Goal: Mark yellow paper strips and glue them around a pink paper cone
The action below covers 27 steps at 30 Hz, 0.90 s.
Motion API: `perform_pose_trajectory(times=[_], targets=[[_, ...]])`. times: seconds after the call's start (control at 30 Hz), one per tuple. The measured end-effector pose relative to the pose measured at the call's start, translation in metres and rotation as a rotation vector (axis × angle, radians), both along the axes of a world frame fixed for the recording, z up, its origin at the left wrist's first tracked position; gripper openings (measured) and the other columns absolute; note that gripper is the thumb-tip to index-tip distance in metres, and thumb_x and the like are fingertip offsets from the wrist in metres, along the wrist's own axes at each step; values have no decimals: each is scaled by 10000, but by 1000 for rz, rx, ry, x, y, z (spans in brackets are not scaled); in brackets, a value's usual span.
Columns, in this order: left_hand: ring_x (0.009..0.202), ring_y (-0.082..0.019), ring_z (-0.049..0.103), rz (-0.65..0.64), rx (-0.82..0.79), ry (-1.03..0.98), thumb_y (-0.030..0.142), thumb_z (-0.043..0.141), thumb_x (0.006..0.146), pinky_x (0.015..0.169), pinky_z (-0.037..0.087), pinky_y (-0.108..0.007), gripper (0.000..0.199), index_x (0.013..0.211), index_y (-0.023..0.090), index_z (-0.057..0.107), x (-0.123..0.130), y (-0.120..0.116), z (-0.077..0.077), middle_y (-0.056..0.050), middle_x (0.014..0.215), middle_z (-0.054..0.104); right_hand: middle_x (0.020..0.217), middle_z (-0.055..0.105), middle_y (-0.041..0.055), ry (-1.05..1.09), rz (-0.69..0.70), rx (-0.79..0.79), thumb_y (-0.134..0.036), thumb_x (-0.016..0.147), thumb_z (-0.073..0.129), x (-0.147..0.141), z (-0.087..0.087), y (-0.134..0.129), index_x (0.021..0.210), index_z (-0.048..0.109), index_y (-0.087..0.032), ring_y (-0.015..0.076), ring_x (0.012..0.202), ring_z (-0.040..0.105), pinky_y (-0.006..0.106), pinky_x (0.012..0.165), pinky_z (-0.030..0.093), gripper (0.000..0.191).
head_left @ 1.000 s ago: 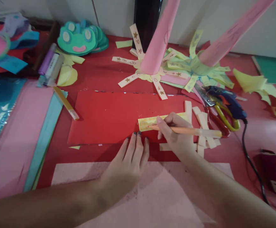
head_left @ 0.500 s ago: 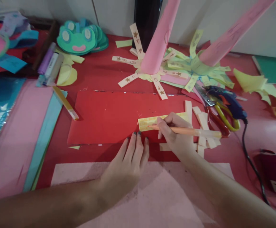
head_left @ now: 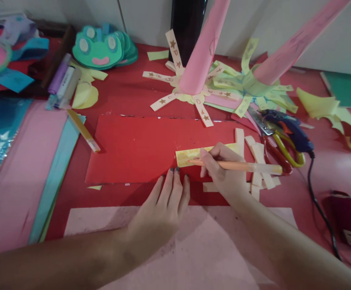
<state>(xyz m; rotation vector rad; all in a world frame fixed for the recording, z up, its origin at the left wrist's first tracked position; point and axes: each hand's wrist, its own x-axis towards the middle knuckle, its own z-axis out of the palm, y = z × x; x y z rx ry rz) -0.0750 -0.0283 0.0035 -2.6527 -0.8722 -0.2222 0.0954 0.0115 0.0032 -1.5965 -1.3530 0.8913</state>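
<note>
My right hand [head_left: 224, 169] is closed round an orange marker [head_left: 238, 166], whose tip touches a pale yellow strip [head_left: 186, 156] with darker yellow colouring on it. The strip lies on a red sheet [head_left: 133, 149], and its right part is partly hidden behind my fingers. My left hand [head_left: 165, 201] rests flat with fingers spread, fingertips on the lower edge of the red sheet, just below the strip's left end. Cream paper strips [head_left: 257, 159] lie crossed to the right of my right hand.
Scissors [head_left: 279, 147] and a blue glue gun [head_left: 294, 131] with a black cord lie at the right. Behind stand pink paper cones [head_left: 196, 60] with lettered strips. Green frog cutouts [head_left: 98, 48], a yellow marker [head_left: 83, 131] and coloured sheets [head_left: 27, 161] are at the left.
</note>
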Motion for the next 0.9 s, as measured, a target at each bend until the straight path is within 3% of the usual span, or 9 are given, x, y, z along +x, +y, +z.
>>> perform_pose_trajectory(times=[0.9], targets=[[1005, -291, 619, 5, 15, 12, 68, 358, 814, 820, 541, -363, 381, 1141, -16, 534, 0, 0, 2, -205, 1081, 640, 398, 477, -70, 26, 6, -23, -305, 817, 535, 1, -4, -1, 538, 423, -204, 51, 350, 400, 207, 448, 387, 317]])
